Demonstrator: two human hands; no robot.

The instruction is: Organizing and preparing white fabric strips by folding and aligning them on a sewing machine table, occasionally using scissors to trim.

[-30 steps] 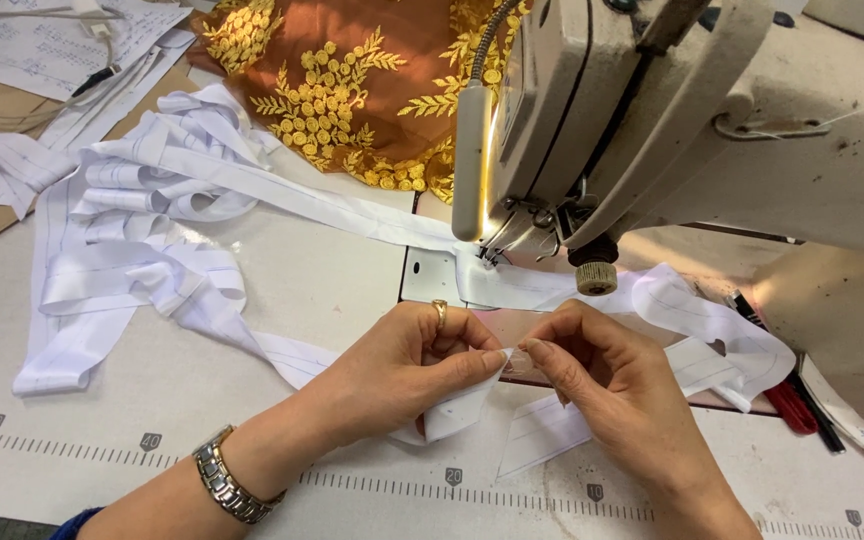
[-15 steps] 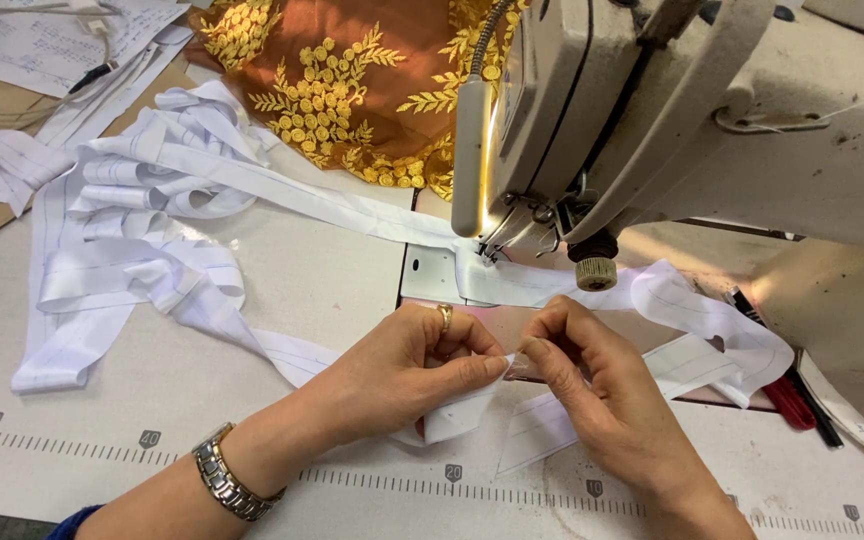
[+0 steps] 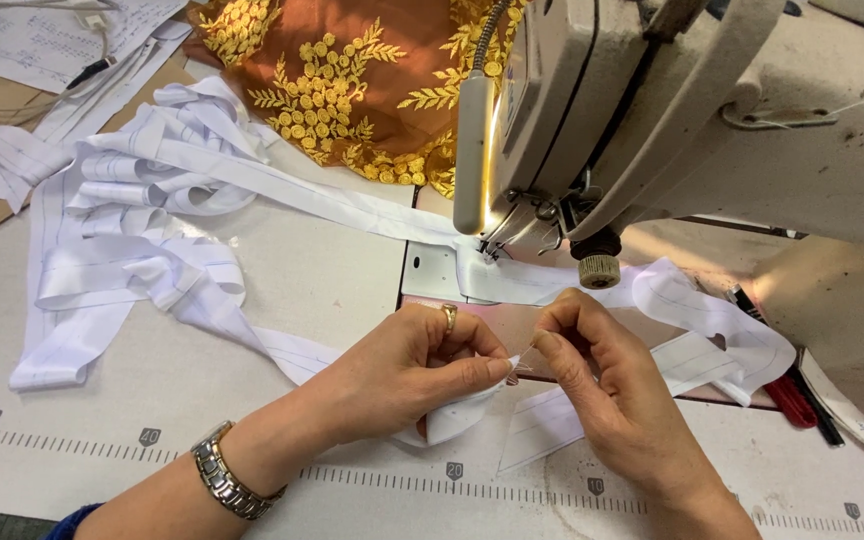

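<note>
White strip point(image 3: 472, 415) end pinched between both hands' fingers point(image 3: 497, 368), tips together, held up for close fiddling.

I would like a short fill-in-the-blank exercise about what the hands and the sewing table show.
1. Both hands pinch the end of a ____ fabric strip.
2. The left hand wears a ring and a metal ____ on its wrist.
3. The fabric behind the sewing machine is orange with ____ embroidery.

Missing words: white; watch; gold
</note>
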